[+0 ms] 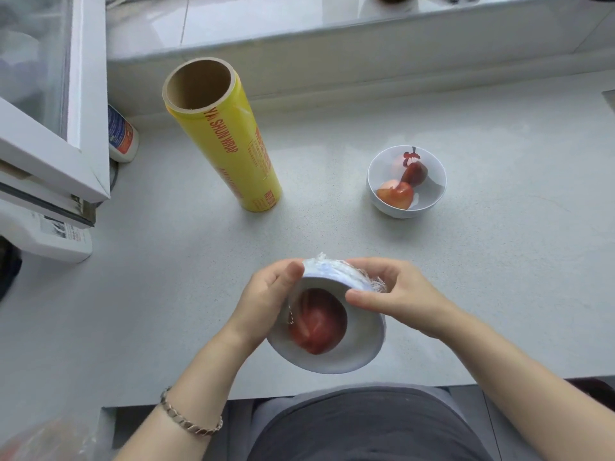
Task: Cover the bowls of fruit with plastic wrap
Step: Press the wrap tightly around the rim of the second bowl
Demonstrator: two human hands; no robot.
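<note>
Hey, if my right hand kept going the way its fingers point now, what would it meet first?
The tilted bowl that your right hand grips; past it, likely your left hand, though depth is unclear.

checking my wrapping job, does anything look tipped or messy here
The bowl held in the left hand and right hand is tipped steeply, its mouth facing the camera, red fruit inside. Plastic wrap is bunched in a crinkled wad by its base. The other bowl sits level on the counter.

Pale speckled countertop (466,261), glossy grey ledge (299,24) behind, white window frame (88,94) at left.
</note>
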